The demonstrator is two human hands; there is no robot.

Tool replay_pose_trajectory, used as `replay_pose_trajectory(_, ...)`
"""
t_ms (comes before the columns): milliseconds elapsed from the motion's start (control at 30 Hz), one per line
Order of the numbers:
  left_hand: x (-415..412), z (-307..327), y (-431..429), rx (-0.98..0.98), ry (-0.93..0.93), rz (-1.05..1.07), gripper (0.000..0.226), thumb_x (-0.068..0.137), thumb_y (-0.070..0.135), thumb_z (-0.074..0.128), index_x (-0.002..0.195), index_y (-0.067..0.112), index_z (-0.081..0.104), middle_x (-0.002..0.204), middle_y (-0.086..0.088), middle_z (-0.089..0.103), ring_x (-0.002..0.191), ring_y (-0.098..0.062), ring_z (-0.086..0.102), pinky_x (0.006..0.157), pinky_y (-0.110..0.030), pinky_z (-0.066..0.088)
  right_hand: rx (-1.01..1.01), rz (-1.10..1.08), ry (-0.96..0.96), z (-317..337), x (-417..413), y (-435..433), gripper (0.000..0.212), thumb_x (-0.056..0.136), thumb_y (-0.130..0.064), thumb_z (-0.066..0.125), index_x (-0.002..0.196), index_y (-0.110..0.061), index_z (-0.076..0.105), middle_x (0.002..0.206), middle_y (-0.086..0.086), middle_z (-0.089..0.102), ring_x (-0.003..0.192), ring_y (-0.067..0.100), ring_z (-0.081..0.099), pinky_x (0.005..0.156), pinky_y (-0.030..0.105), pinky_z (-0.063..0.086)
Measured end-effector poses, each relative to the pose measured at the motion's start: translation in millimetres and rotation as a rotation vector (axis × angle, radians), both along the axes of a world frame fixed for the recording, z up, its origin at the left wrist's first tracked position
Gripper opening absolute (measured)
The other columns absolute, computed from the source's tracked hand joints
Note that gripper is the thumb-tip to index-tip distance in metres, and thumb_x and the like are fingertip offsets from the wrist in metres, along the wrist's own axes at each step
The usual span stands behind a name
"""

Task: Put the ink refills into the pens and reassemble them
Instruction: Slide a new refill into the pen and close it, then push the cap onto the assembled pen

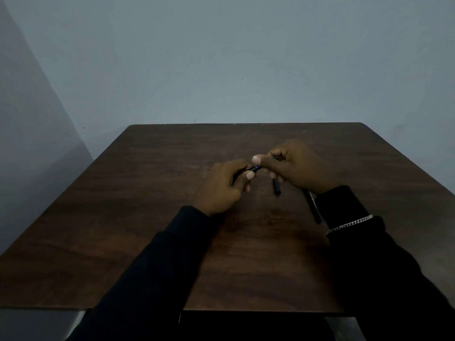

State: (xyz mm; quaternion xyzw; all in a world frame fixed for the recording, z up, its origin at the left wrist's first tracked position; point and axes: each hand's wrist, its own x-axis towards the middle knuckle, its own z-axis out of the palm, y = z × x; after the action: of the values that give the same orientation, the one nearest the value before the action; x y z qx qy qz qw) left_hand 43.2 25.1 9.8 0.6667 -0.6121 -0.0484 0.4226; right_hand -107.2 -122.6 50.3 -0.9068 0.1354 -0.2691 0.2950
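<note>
Both hands are clenched on one slim black pen body [256, 168], held just above the middle of the table [152, 198]. The left hand [221, 188] curls its fingers round the near-left end, with its thumb laid along the barrel and the nail turned up toward the camera. The right hand [302, 166] pinches the far-right end between its thumb and bent fingers. The two thumbs almost meet, so only a short stretch of the pen body shows between them, and a small blue glint marks that spot. A second faint blue glint sits inside the curl of the right fingers, but the light is too dim to tell what part it belongs to. A short black piece [277, 188] pokes out from under the right hand and points toward the person. Whether it lies on the wood or hangs from the fingers cannot be told. Another black pen [314, 207] lies on the table just beside the right wrist, its far end hidden by the hand and sleeve. Both arms wear dark sleeves, and a silver chain bracelet [352, 223] rests over the right cuff. The table is dark brown wood and stands against a pale grey-blue wall [221, 57].
</note>
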Motion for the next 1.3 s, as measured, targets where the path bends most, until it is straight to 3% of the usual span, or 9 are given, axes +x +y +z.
replay_pose_trajectory(133, -2.1, 1.2, 0.0, -0.001, -0.004, -0.005, 0.020, 0.109, 0.020, 0.056, 0.097, 0.015, 0.071, 0.076, 0.005, 0.072, 0.072, -0.009, 0.066, 0.070, -0.033, 0.053, -0.006, -0.022, -0.027, -1.7, 0.1, -1.1, 0.059, 0.096, -0.058, 0.058, 0.056, -0.016, 0.068, 0.052, 0.001, 0.066, 0.039, 0.010, 0.057, 0.047, 0.011, 0.040)
replay_pose_trajectory(233, -1.5, 2.1, 0.7, -0.013, 0.009, 0.003, 0.019, 0.108, 0.017, 0.056, 0.098, 0.013, 0.071, 0.076, 0.004, 0.072, 0.072, -0.009, 0.067, 0.070, -0.034, 0.053, 0.052, -0.002, 0.018, 0.2, -1.5, -3.9, 0.042, 0.082, -0.063, 0.072, 0.078, -0.021, 0.076, 0.060, -0.003, 0.070, 0.048, 0.008, 0.059, 0.051, 0.017, 0.042)
replay_pose_trajectory(333, -1.1, 3.1, 0.9, 0.013, 0.013, 0.017, 0.020, 0.109, 0.017, 0.055, 0.095, 0.016, 0.070, 0.076, 0.004, 0.071, 0.073, -0.009, 0.065, 0.070, -0.033, 0.051, 0.243, 0.086, 0.020, 1.6, -3.1, -5.8, 0.026, 0.080, -0.029, 0.086, 0.102, -0.023, 0.074, 0.084, -0.003, 0.079, 0.072, 0.017, 0.074, 0.067, 0.026, 0.056)
replay_pose_trajectory(533, -3.4, 5.0, 2.2, 0.009, 0.006, 0.012, 0.020, 0.108, 0.015, 0.056, 0.094, 0.017, 0.069, 0.076, 0.002, 0.071, 0.074, -0.011, 0.066, 0.072, -0.033, 0.051, 0.238, 0.102, -0.010, 2.4, -3.1, -6.0, 0.007, 0.087, -0.014, 0.081, 0.092, -0.013, 0.077, 0.072, -0.008, 0.078, 0.063, 0.004, 0.073, 0.062, 0.015, 0.055)
replay_pose_trajectory(733, -2.7, 3.0, 1.7, 0.000, 0.019, 0.016, 0.019, 0.109, 0.017, 0.056, 0.102, 0.012, 0.073, 0.078, 0.002, 0.072, 0.074, -0.010, 0.067, 0.073, -0.037, 0.054, 0.030, 0.022, 0.014, 2.4, -2.7, -2.1, 0.040, 0.094, -0.048, 0.068, 0.072, -0.015, 0.073, 0.060, -0.006, 0.072, 0.049, 0.005, 0.067, 0.052, 0.013, 0.048)
replay_pose_trajectory(833, -2.9, 3.1, 1.8, -0.017, 0.015, 0.013, 0.019, 0.109, 0.017, 0.056, 0.102, 0.011, 0.073, 0.077, 0.002, 0.073, 0.073, -0.013, 0.069, 0.071, -0.038, 0.055, 0.052, 0.010, 0.014, 2.3, -3.6, -3.3, 0.041, 0.090, -0.057, 0.068, 0.079, -0.019, 0.076, 0.062, -0.005, 0.073, 0.052, 0.006, 0.068, 0.055, 0.017, 0.050)
replay_pose_trajectory(967, -1.8, 2.7, 0.9, -0.005, 0.008, 0.025, 0.019, 0.108, 0.016, 0.056, 0.096, 0.016, 0.070, 0.075, 0.004, 0.071, 0.072, -0.010, 0.065, 0.071, -0.038, 0.052, 0.169, 0.061, 0.012, 2.3, -4.3, -6.1, 0.021, 0.083, -0.032, 0.084, 0.101, -0.024, 0.076, 0.075, -0.004, 0.077, 0.063, 0.007, 0.066, 0.063, 0.016, 0.050)
replay_pose_trajectory(1100, -0.8, 1.4, -0.2, 0.023, 0.007, 0.028, 0.018, 0.108, 0.019, 0.055, 0.096, 0.018, 0.070, 0.076, 0.006, 0.071, 0.072, -0.009, 0.065, 0.070, -0.034, 0.052, 0.157, 0.079, 0.000, 4.5, -5.8, -4.5, 0.011, 0.086, -0.013, 0.082, 0.096, -0.014, 0.078, 0.075, -0.007, 0.078, 0.065, 0.008, 0.073, 0.063, 0.017, 0.056)
replay_pose_trajectory(1300, -2.2, 2.7, -0.1, 0.035, -0.025, 0.015, 0.017, 0.107, 0.016, 0.058, 0.095, 0.017, 0.071, 0.075, 0.005, 0.072, 0.071, -0.007, 0.065, 0.065, -0.019, 0.044, -0.023, 0.014, 0.021, 6.8, -4.3, 0.8, 0.003, 0.085, -0.014, 0.081, 0.089, -0.014, 0.079, 0.062, -0.005, 0.072, 0.056, 0.003, 0.066, 0.060, 0.026, 0.051)
